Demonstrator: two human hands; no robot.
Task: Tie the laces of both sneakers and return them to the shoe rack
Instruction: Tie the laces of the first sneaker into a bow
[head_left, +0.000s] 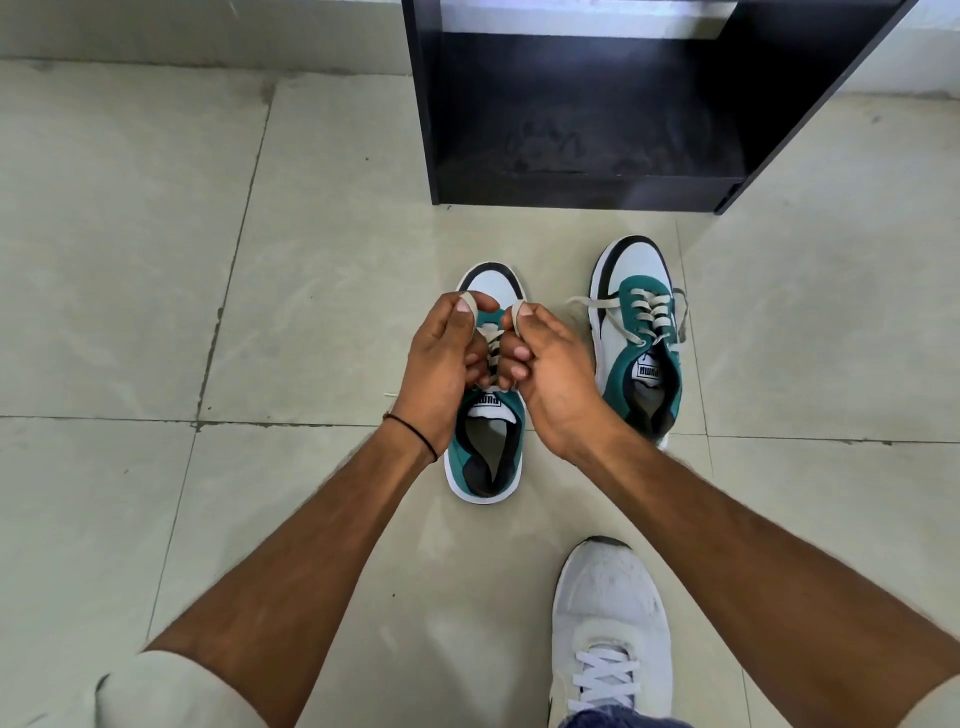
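Two green, white and black sneakers stand on the tiled floor, toes pointing away from me. Over the left sneaker (485, 452) my left hand (441, 358) and my right hand (545, 364) each pinch a loop of its beige lace (491, 338), the loops wrapped over my thumbs and held close together. My hands hide most of that shoe's lacing. The right sneaker (636, 332) sits apart to the right, its lace ends (587, 306) lying loose on both sides. The black shoe rack (587, 104) stands just beyond the sneakers, its low shelf bare.
A white worn shoe on my own foot (610, 623) is planted at the bottom right, close behind the right sneaker. Pale floor tiles (156, 260) spread out to the left and right. A wall runs along the back.
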